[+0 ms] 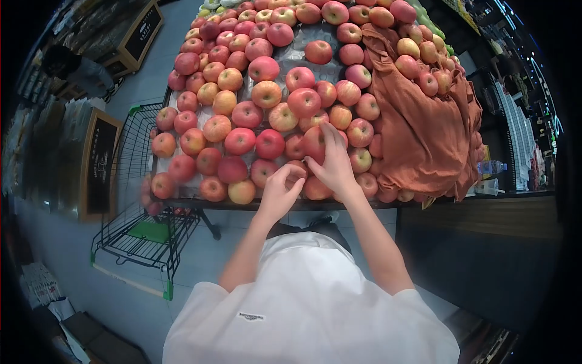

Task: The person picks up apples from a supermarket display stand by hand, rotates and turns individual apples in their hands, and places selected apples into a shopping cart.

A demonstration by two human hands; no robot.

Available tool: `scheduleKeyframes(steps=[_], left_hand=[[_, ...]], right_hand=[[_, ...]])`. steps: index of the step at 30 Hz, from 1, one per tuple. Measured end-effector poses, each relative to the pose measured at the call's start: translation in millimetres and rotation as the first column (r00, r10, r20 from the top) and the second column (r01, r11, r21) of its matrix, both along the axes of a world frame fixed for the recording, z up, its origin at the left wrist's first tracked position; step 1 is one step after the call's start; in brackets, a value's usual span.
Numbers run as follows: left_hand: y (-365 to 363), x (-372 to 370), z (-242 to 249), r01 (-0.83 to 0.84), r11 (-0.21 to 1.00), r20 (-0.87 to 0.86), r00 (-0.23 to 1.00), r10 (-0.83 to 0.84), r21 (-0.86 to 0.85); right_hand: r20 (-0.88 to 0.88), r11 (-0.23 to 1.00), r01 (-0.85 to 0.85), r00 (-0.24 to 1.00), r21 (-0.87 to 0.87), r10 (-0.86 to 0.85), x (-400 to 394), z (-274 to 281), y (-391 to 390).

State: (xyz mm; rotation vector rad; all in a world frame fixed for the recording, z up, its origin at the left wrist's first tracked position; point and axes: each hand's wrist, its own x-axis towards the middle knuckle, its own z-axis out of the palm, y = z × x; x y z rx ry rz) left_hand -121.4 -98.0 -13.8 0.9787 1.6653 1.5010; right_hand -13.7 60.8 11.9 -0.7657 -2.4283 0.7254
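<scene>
Red and yellow apples (247,114) cover a display table in front of me. My right hand (333,161) reaches over the near part of the pile, its fingers wrapped over the side of a red apple (313,142) that sits among the others. Just to its left, at the front edge of the pile, is my left hand (284,187), fingers curled inward beside an apple (263,171). The curled fingers hide whatever may be in that hand.
A rust-brown cloth (412,127) drapes over the right side of the pile. At the table's left stands a wire shopping cart (138,227) with green corners. A plastic bottle (491,166) lies at the right. A person (79,70) is at far left, near framed signs (100,164).
</scene>
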Motion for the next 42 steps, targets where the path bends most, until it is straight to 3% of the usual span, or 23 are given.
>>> scheduleKeyframes(steps=[5, 6, 7, 8, 9, 12, 13, 16, 18, 20, 21, 22, 23, 24, 25, 28, 32, 33, 34, 37, 39, 40, 42], left_hand=[[-7, 2, -8, -0.005, 0.999, 0.108, 0.994, 0.002, 0.033], [-7, 1, -7, -0.009, 1.000, 0.110, 0.994, 0.006, 0.030], [-7, 1, -8, -0.016, 1.000, 0.138, 0.990, 0.015, 0.005], [-7, 4, -9, -0.039, 0.998, 0.036, 0.999, 0.037, 0.048], [-6, 7, 0, -0.055, 0.994, -0.069, 0.996, 0.062, 0.092], [0, 26, 22, 0.011, 0.981, -0.230, 0.973, 0.034, 0.192], [3, 34, 37, 0.061, 0.973, -0.256, 0.967, -0.001, 0.224], [12, 52, 44, 0.235, 0.941, -0.376, 0.917, -0.132, 0.243], [15, 61, 48, 0.256, 0.934, -0.507, 0.856, -0.098, 0.251], [16, 59, 55, 0.211, 0.936, -0.409, 0.909, -0.082, 0.281], [15, 59, 57, 0.189, 0.938, -0.357, 0.931, -0.078, 0.289], [14, 61, 55, 0.112, 0.945, -0.006, 0.993, -0.116, 0.307], [14, 61, 52, 0.036, 0.955, 0.343, 0.929, -0.141, 0.295], [13, 62, 51, -0.032, 0.968, 0.652, 0.745, -0.143, 0.249], [14, 59, 53, 0.075, 0.978, 0.732, 0.652, -0.196, 0.195], [10, 56, 46, 0.237, 0.945, 0.868, 0.391, -0.307, 0.227], [-8, 97, 55, 0.425, 0.891, 0.827, 0.434, -0.357, 0.161], [-11, 113, 57, 0.452, 0.875, 0.797, 0.459, -0.392, 0.170], [-16, 131, 58, 0.388, 0.921, 0.802, 0.558, -0.214, -0.024], [-37, 141, 52, 0.504, 0.860, 0.777, 0.572, -0.261, -0.083], [-50, 150, 66, 0.600, 0.786, 0.555, 0.708, -0.437, -0.148], [-55, 155, 73, 0.638, 0.748, 0.428, 0.737, -0.523, -0.184], [-60, 159, 76, 0.525, 0.806, -0.044, 0.830, -0.556, -0.275]], right_hand=[[-0.025, 0.998, 0.065, 0.998, 0.010, -0.065, 2, 6, -4], [-0.196, 0.968, 0.073, 0.973, -0.241, -0.123, 6, 5, -7], [-0.339, 0.878, 0.031, 0.915, -0.478, -0.217, 13, 2, -12], [-0.441, 0.736, -0.054, 0.830, -0.674, -0.342, 23, 1, -17], [-0.438, 0.485, -0.204, 0.785, -0.850, -0.438, 35, 12, -22], [-0.239, -0.024, -0.304, 0.792, -0.952, -0.562, 65, 13, -39], [-0.171, -0.130, -0.290, 0.810, -0.948, -0.560, 72, 15, -47], [-0.086, -0.209, -0.251, 0.809, -0.945, -0.581, 79, 39, -73], [-0.160, -0.137, -0.278, 0.818, -0.951, -0.552, 93, 24, -76], [-0.234, -0.057, -0.287, 0.866, -0.956, -0.442, 111, 24, -75], [-0.206, 0.080, -0.190, 0.900, -0.979, -0.384, 117, 46, -83], [-0.283, 0.196, -0.231, 0.912, -0.953, -0.297, 126, 45, -83], [-0.350, 0.312, -0.278, 0.914, -0.908, -0.204, 141, 42, -79], [-0.400, 0.418, -0.324, 0.910, -0.849, -0.109, 152, 42, -79], [-0.515, 0.391, -0.420, 0.839, -0.819, -0.177, 161, 44, -77], [-0.414, 0.822, 0.043, 0.848, -0.568, -0.330, 165, 49, -95], [-0.382, 0.955, 0.035, 0.912, -0.296, -0.152, 178, 62, -113], [-0.357, 0.873, -0.034, 0.920, -0.486, -0.163, 180, 67, -122], [-0.410, 0.916, -0.048, 0.903, -0.399, -0.132, 177, 54, -125], [-0.503, 0.802, -0.062, 0.807, -0.594, -0.310, 191, 19, -139], [-0.570, 0.662, -0.183, 0.699, -0.727, -0.432, 198, 4, -145], [-0.547, 0.506, -0.267, 0.627, -0.820, -0.556, 203, 3, -152], [-0.430, 0.185, -0.468, 0.496, -0.864, -0.755, 206, 11, -157]])
